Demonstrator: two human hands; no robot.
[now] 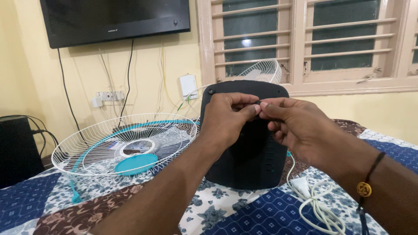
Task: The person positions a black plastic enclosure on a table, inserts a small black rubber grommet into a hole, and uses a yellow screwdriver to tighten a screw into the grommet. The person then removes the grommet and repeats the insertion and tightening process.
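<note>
Nearest, a patterned blue, white and brown bedspread is seen, with a coiled white cord and its plug lying on it at near right. Both forearms are raised over the bed; a dark cord bracelet with a gold bead is worn on the right wrist. The left hand and right hand are brought together in mid-frame, fingertips pressed together and touching across a small dark part that is pinched between them; its shape is too small to tell. Just behind the hands a black housing is stood upright on the bed, a screw visible at its top left corner. To the left, a white wire fan guard with a teal rim and teal hub is laid flat. A second white guard is seen past the housing, partly hidden. A black box is stood at far left. On the far yellow wall a dark screen, a socket strip with hanging cables and a louvred window are mounted.
</note>
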